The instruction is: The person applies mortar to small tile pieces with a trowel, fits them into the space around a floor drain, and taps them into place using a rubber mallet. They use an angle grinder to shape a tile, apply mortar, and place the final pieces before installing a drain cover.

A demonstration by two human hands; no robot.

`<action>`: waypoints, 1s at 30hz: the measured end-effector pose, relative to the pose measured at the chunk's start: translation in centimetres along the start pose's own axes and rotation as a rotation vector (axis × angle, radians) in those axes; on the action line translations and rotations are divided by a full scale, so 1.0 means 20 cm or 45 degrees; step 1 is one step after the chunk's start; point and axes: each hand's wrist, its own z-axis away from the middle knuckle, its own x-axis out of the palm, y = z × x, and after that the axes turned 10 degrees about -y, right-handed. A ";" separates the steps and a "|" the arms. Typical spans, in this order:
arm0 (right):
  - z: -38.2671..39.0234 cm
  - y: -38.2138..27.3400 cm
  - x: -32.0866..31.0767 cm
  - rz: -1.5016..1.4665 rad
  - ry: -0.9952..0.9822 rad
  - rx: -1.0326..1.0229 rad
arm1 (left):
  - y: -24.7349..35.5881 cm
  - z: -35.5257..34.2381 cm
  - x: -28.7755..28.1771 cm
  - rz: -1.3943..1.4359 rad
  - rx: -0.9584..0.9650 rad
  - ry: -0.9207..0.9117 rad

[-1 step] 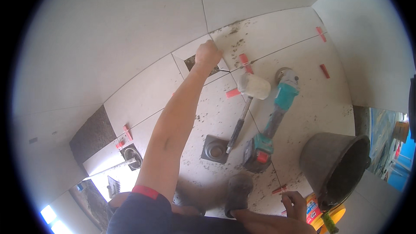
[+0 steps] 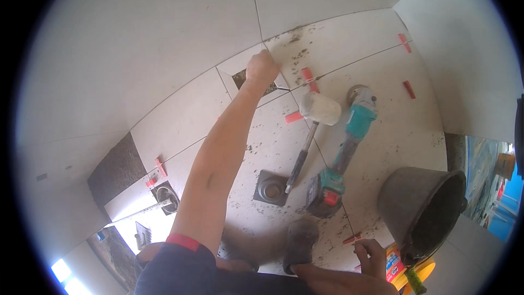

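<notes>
My left arm reaches far forward, and my left hand (image 2: 262, 68) is closed at the right side of a square floor opening (image 2: 239, 80) beside the wall. Narrow pale tile strips (image 2: 227, 83) frame this opening. What the fingers grip, if anything, is hidden under the hand. Low at the right, my right hand (image 2: 372, 258) hangs with loosely bent fingers, nothing visible in them. Close to it lies a red tile wedge (image 2: 352, 239). Between my hands lie a pale-headed mallet (image 2: 321, 109), a teal cordless angle grinder (image 2: 360, 121) and a dark square drain piece (image 2: 271, 188).
A dark bucket (image 2: 397, 199) tips toward the right, with a yellow-and-red package (image 2: 397, 265) beside it. More red wedges (image 2: 308, 79) sit along the tile joints. At the left are a second drain opening (image 2: 165, 195), a notched trowel (image 2: 143, 235) and an untiled patch (image 2: 121, 168).
</notes>
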 end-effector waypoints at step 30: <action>-1.54 -0.74 0.25 -0.480 -0.604 0.388 | -0.20 0.12 0.03 -0.225 0.391 0.054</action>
